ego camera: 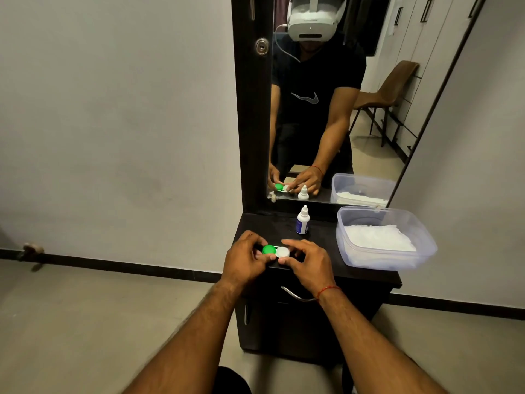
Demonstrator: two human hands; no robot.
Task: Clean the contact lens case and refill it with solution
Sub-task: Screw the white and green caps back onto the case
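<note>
Left hand (pixel 245 257): fingers are curled round the green end of the small twin-well plastic contact lens case (pixel 275 251), so the body is steadied at the front edge of the dark wooden cabinet top (pixel 321 233); whether it is resting or lifted cannot be told.
Right hand (pixel 308 258): the round white screw cap (pixel 283 252) is pinched between thumb and fingertips, a grip suited, it is judged, to twisting.
Round green screw cap (pixel 268 249): seen in place beside the white one; neither well is opened yet.
White dropper bottle of solution with a blue label (pixel 302 220): left upright behind the case, capped, within reach for the refill.
Clear plastic tub (pixel 426 243): parked to the right, white tissues (pixel 377 237) laid inside, likely for wiping.
Tall wall mirror (pixel 326 123): the two-handed grip is reflected.
</note>
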